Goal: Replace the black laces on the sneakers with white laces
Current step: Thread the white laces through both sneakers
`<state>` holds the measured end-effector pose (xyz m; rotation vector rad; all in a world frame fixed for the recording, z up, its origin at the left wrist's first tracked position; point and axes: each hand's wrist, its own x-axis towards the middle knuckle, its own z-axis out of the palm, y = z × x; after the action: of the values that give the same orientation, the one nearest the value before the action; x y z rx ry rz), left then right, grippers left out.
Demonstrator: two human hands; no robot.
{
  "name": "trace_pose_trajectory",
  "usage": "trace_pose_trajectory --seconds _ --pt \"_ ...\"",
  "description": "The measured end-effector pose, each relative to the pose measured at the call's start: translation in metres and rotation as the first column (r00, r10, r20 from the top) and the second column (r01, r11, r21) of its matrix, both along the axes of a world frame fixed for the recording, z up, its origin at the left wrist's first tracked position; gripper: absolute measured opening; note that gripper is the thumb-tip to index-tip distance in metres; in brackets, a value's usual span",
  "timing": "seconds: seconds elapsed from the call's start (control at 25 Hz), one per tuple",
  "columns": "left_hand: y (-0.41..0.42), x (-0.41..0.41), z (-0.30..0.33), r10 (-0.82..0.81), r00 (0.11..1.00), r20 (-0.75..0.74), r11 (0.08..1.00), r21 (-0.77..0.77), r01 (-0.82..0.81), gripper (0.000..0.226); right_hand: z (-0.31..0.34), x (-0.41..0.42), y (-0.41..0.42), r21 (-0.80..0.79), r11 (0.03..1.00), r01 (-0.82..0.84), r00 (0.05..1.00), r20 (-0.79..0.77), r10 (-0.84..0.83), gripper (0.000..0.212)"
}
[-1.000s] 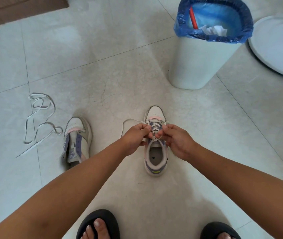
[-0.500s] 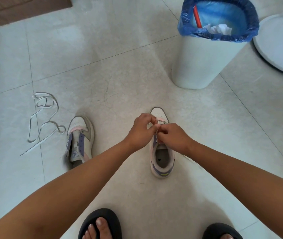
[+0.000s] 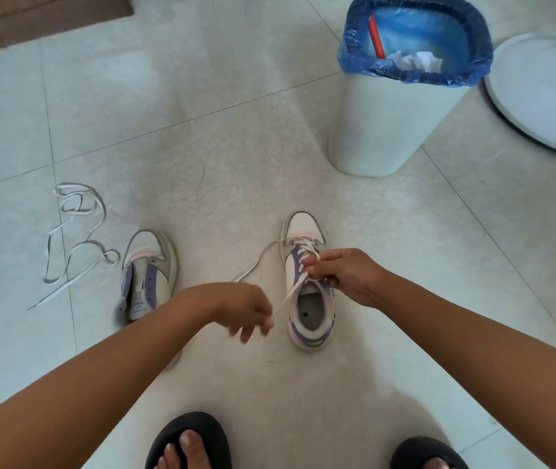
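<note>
White lace (image 3: 291,290) runs taut from the eyelets of the right-hand sneaker (image 3: 307,286) down to the person's left hand (image 3: 236,308), whose fingertips pinch its free end just beside the shoe's collar. The right hand (image 3: 344,275) sits on the far side of that pinch, fingers curled over the tongue and nipping the lace where it crosses the eyelets. Another strand of the same lace loops out from the toe end and trails behind the left hand on the tiled floor (image 3: 236,130). Out past the left wrist stands the second sneaker (image 3: 148,272), unlaced, and beyond it a loose white lace (image 3: 73,238) lies tangled. Beyond the right hand stands a white bin (image 3: 395,120) with a blue liner. Black slippers (image 3: 188,438) show nearest the viewer.
</note>
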<state>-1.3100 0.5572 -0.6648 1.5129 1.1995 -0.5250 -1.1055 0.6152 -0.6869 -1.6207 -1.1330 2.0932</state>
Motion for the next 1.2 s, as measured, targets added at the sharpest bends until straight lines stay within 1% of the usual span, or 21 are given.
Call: trace_pose_trajectory --seconds 0.04,0.08,0.12,0.16,0.2,0.24,0.28,0.36,0.44,0.48,0.56,0.72,0.8,0.84,0.92,0.96,1.04,1.08,1.12,1.16,1.2 --pt "-0.003 -0.002 0.001 -0.002 0.999 -0.041 0.992 -0.126 -0.003 0.024 0.001 -0.001 0.000 0.007 1.000 -0.026 1.000 0.014 0.026 0.017" --pt "-0.002 -0.002 0.000 0.042 0.998 -0.055 0.993 -0.110 -0.048 0.026 0.002 -0.003 0.000 0.029 0.998 -0.061 0.998 0.035 0.060 0.021" --pt "0.002 0.000 -0.005 0.147 0.989 -0.024 0.989 0.031 -0.146 0.027 0.003 -0.004 0.000 0.061 0.994 -0.094 0.994 0.056 0.091 0.024" --pt "0.009 0.006 -0.009 0.279 0.958 0.068 0.935 0.208 -0.287 0.026 0.005 -0.006 -0.001 0.098 0.988 -0.120 0.991 0.075 0.113 0.027" --pt "0.014 0.014 -0.012 0.396 0.894 0.209 0.841 0.308 -0.445 0.024 0.007 -0.007 -0.002 0.150 0.977 -0.152 0.986 0.096 0.139 0.029" --pt "0.019 0.023 -0.014 0.481 0.804 0.348 0.760 0.290 -0.581 0.025 0.009 -0.007 -0.002 0.228 0.952 -0.205 0.975 0.136 0.178 0.031" --pt "0.022 0.031 -0.014 0.528 0.719 0.452 0.722 0.207 -0.660 0.027 0.011 -0.008 -0.003 0.324 0.904 -0.280 0.953 0.207 0.221 0.033" --pt "0.025 0.042 -0.017 0.554 0.643 0.529 0.713 0.097 -0.695 0.030 0.013 -0.011 -0.004 0.504 0.748 -0.432 0.888 0.382 0.256 0.041" --pt "0.030 0.045 -0.023 0.525 0.678 0.514 0.739 0.120 -0.663 0.028 0.008 -0.013 -0.005 0.618 0.606 -0.501 0.848 0.492 0.200 0.037" --pt "0.033 0.044 -0.025 0.501 0.709 0.497 0.756 0.148 -0.638 0.025 0.005 -0.013 -0.006 0.648 0.575 -0.499 0.845 0.512 0.157 0.027" --pt "0.036 0.042 -0.028 0.473 0.734 0.488 0.780 0.156 -0.607 0.023 -0.004 -0.010 -0.007 0.664 0.607 -0.436 0.863 0.499 0.074 0.011" --pt "0.041 0.041 -0.029 0.556 0.670 0.492 0.737 0.079 -0.671 0.020 -0.013 -0.001 -0.009 0.524 0.820 -0.230 0.909 0.416 -0.011 0.019" --pt "0.043 0.039 -0.027 0.560 0.692 0.455 0.721 0.144 -0.678 0.010 -0.013 0.004 -0.008 0.460 0.878 -0.133 0.945 0.327 -0.028 0.017" --pt "0.043 0.038 -0.027 0.494 0.769 0.406 0.741 0.266 -0.617 0.009 -0.013 0.007 -0.008 0.432 0.895 -0.111 0.954 0.300 -0.026 0.016" --pt "0.044 0.037 -0.027 0.239 0.958 0.161 0.757 0.587 -0.287 0.014 -0.012 0.015 -0.011 0.390 0.911 -0.135 0.949 0.316 0.006 0.016" --pt "0.044 0.035 -0.027 0.144 0.989 0.030 0.729 0.673 -0.127 0.017 -0.013 0.019 -0.014 0.369 0.917 -0.148 0.945 0.327 0.021 0.017" --pt "0.045 0.029 -0.028 0.112 0.989 -0.094 0.681 0.733 -0.007 0.023 -0.012 0.027 -0.020 0.340 0.929 -0.147 0.949 0.314 0.035 0.018" --pt "0.045 0.027 -0.028 0.138 0.984 -0.116 0.672 0.740 -0.007 0.023 -0.011 0.030 -0.023 0.334 0.932 -0.140 0.954 0.299 0.036 0.019" --pt "0.046 0.027 -0.031 0.210 0.974 -0.083 0.667 0.741 -0.081 0.022 -0.010 0.032 -0.025 0.330 0.935 -0.132 0.957 0.287 0.034 0.019" --pt "0.046 0.028 -0.034 0.355 0.935 0.012 0.658 0.706 -0.260 0.019 -0.009 0.033 -0.027 0.328 0.937 -0.123 0.960 0.278 0.029 0.019" --pt "0.046 0.030 -0.036 0.533 0.834 0.142 0.607 0.623 -0.493 0.015 -0.009 0.034 -0.027 0.325 0.939 -0.115 0.963 0.270 0.024 0.019"
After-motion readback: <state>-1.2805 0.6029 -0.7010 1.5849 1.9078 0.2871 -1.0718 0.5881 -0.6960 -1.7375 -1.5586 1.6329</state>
